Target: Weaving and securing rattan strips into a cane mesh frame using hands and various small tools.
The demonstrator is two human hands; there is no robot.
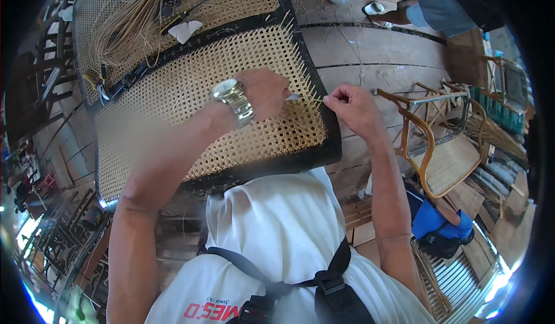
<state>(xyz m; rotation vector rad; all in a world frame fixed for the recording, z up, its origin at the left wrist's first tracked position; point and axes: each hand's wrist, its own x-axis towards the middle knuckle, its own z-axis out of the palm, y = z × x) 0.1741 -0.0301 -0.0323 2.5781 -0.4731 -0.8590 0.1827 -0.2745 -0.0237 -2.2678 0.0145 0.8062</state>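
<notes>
A woven cane panel (243, 52) in a black frame (318, 81) lies in front of me, with short cane ends sticking up along its right edge. My left hand (263, 94), a metal watch (233, 99) on its wrist, is closed low over the weave near that edge. A small pale tip (293, 96) shows at its fingers; what it belongs to is hidden. Just beyond the frame's right side, my right hand (354, 109) pinches a thin cane strand (318, 99), which runs leftward over the frame toward the left hand.
A bundle of cane strands (124, 29), a yellow-and-black hand tool (175, 21) and a white scrap (185, 30) lie on the panel's far part. Pliers (104, 92) rest at left. A wooden chair frame (429, 144) stands at right; a person in blue (442, 225) is lower right, another's leg (399, 17) far right.
</notes>
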